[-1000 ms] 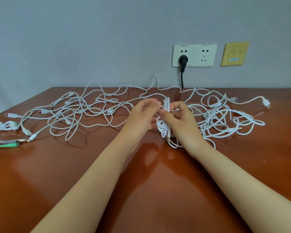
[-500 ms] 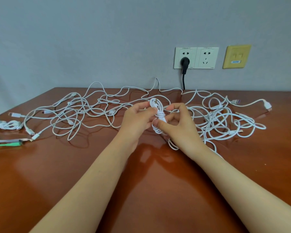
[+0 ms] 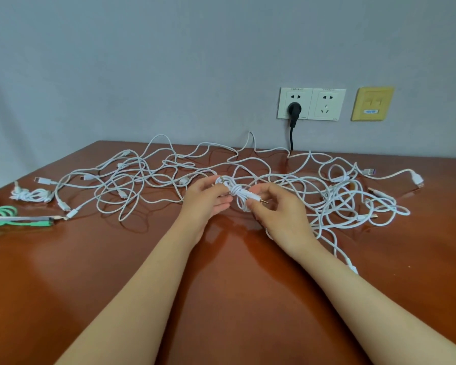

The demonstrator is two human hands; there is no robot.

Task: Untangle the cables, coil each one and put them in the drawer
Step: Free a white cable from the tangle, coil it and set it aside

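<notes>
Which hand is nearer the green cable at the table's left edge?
Left. The left hand holds the white coil, well right of the green cable; the right hand pinches the coil's other side, farther away.

The table (image 3: 116, 272) was a glossy reddish brown, and across it from about 10 to 3 o'clock sprawled plain white cables (image 3: 132, 180). A small white bundle (image 3: 237, 192) at the centre ended in a gold-coloured jack plug (image 3: 264, 201), another white coil (image 3: 30, 194) lay at 9 o'clock with a mint-green cable (image 3: 3, 213) just below it, and one connector (image 3: 370, 171) at 3 o'clock showed a purple insert. The wall (image 3: 142, 75) was an even bluish grey; at 1 o'clock it bore a white double socket (image 3: 324, 104) with a black plug (image 3: 294, 109) and black cord (image 3: 291, 138), and beside that a mustard-yellow plate (image 3: 371, 104) with a small blue label (image 3: 371, 111).
</notes>
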